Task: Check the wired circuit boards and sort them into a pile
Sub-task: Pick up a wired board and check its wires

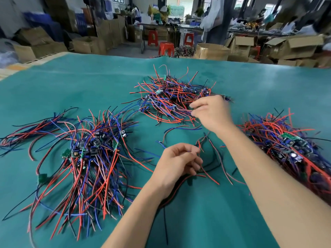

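Three heaps of small circuit boards with red, blue and black wires lie on the green table cloth (232, 221). The largest heap (86, 158) is at the left, a looser heap (172, 97) sits in the middle further back, and a dense heap (293, 151) lies at the right. My left hand (177, 163) is in front of me with its fingers curled round a few wires that trail down past the wrist. My right hand (211, 111) reaches into the near right edge of the middle heap, fingers curled among the wires; it is blurred, so its hold is unclear.
A few loose wires (211, 169) lie between my arms. Beyond the table's far edge stand cardboard boxes (211, 51), red stools (166, 48) and cluttered workbenches with people at them.
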### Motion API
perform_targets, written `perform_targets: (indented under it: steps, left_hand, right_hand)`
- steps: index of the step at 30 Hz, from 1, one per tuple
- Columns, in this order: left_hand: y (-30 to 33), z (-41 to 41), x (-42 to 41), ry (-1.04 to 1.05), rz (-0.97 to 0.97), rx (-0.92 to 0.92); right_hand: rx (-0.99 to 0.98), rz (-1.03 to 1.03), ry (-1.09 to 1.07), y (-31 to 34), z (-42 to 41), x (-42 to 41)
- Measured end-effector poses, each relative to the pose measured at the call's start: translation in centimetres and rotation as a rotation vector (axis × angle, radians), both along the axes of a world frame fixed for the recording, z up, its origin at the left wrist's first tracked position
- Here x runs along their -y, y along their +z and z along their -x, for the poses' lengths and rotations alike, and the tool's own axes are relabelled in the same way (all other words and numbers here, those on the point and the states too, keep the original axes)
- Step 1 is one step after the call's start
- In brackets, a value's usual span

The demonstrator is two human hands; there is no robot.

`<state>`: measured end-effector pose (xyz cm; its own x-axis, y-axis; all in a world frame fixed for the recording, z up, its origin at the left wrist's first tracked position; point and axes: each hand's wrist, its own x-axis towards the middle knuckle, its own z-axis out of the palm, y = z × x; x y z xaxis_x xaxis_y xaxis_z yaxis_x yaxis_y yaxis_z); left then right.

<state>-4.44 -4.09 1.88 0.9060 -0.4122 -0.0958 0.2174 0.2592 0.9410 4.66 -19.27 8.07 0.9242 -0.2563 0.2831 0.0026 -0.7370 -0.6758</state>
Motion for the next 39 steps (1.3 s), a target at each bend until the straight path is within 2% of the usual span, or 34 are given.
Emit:
perform_targets:
  steps: [4,7,11,14,17,21,25,29,34,39]
  left_hand:
    - [-0.1,-0.6,0.3,0.097,0.148,-0.111]
    - [-0.2,-0.7,0.3,0.120,0.225,-0.152]
    - [-0.3,-0.6,0.2,0.109,0.170,-0.138]
    - [-0.3,-0.4,-0.2,0.066,0.156,-0.115]
    - [-0.4,-0.4,-0.2,0.046,0.149,-0.082]
    - [-0.8,-0.4,-0.3,0.018,0.125,-0.055]
    - [-0.6,0.0,-0.4,-0.125,0.071,-0.017]
    - [-0.4,0.0,-0.4,-0.149,0.066,0.014]
    - [-0.6,0.1,-0.4,-0.121,0.041,0.059]
    - [-0.5,0.0,-0.4,-0.068,0.063,0.021]
  right_hand:
    - [0.064,-0.410,0.029,-0.2,6.5,1.8]
    - [-0.011,-0.557,0.183,-1.6,11.3,1.5]
    - [-0.247,-0.606,0.384,-2.6,12.8,0.7]
    - [-0.325,-0.527,0.448,-3.7,12.7,-0.7]
    - [-0.195,-0.471,0.290,-5.0,12.3,-1.2]
    - [0.007,-0.515,0.083,-5.4,11.5,-0.3]
    - [-0.062,-0.751,0.158,-5.4,11.6,-0.4]
    - [-0.128,-0.952,0.193,-5.3,11.6,0.0]
    - [-0.156,-1.074,0.265,-5.2,11.4,0.1]
    - [-0.093,-1.079,0.222,-5.3,11.1,0.3]
